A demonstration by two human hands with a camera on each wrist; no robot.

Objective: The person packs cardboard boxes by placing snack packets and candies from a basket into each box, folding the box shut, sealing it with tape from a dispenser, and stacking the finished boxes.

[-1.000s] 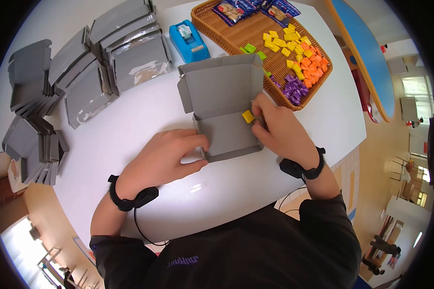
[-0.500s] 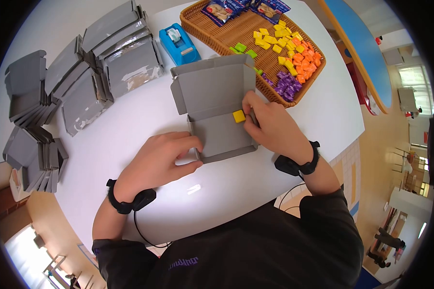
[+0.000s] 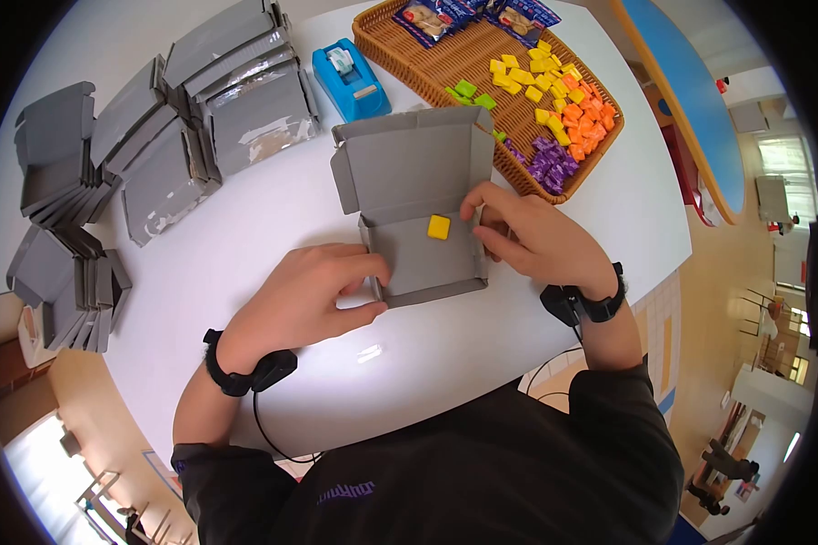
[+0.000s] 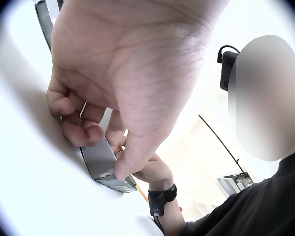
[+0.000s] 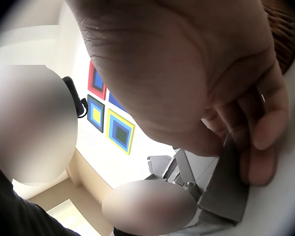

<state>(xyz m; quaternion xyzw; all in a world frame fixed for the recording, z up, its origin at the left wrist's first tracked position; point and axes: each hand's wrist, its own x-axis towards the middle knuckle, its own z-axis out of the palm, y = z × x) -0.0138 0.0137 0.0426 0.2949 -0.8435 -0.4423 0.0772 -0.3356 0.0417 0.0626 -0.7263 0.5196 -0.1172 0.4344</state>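
Note:
A grey cardboard box (image 3: pixel 418 259) stands on the white table with its lid raised at the back. One yellow square piece (image 3: pixel 438 227) lies inside, near the hinge. The left hand (image 3: pixel 314 291) grips the box's left wall, its thumb at the front corner; the left wrist view shows this hand (image 4: pixel 123 73) with its fingers around the grey wall (image 4: pixel 99 160). Over the right wall is the right hand (image 3: pixel 541 241), thumb and forefinger apart, holding no piece. In the right wrist view, fingers of that hand (image 5: pixel 187 73) hang outside the grey wall (image 5: pixel 226 189).
A wicker basket (image 3: pixel 427 65) behind holds blue packets (image 3: pixel 432 20) and yellow, orange, purple and green pieces. The blue tape dispenser (image 3: pixel 350 82) stands left of it. Stacked grey boxes (image 3: pixel 259 118) fill the table's left side.
The yellow piece has moved left inside the box, away from the right fingers. The right hand has drawn back a little to the right, its thumb and forefinger spread. The left hand stays put.

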